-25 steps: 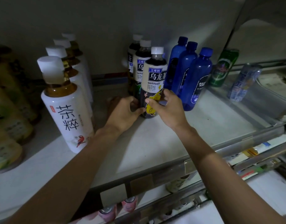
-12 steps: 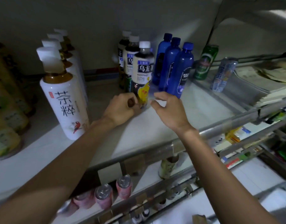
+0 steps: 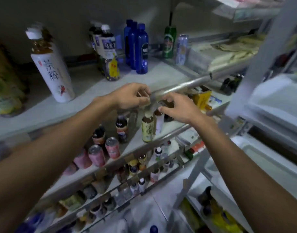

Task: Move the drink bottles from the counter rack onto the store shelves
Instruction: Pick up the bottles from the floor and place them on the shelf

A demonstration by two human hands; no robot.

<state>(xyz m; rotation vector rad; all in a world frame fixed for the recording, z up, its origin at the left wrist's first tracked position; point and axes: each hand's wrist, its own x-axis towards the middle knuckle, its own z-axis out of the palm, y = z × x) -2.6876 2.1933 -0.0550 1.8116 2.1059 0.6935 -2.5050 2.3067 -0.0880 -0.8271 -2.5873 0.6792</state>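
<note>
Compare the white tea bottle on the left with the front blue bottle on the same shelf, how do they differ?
The white tea bottle has a white wrap with dark characters and a red bird; the front blue bottle is deep blue with a dark label. The white tea bottle's cap is white, the blue bottle's blue. The white one stands nearer the front of the shelf. Both stand upright there, capped.

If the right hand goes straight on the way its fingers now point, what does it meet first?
Probably the left hand: the right hand points leftward at it, along the shelf rail. Depth is unclear, so the rail may come first.
</note>
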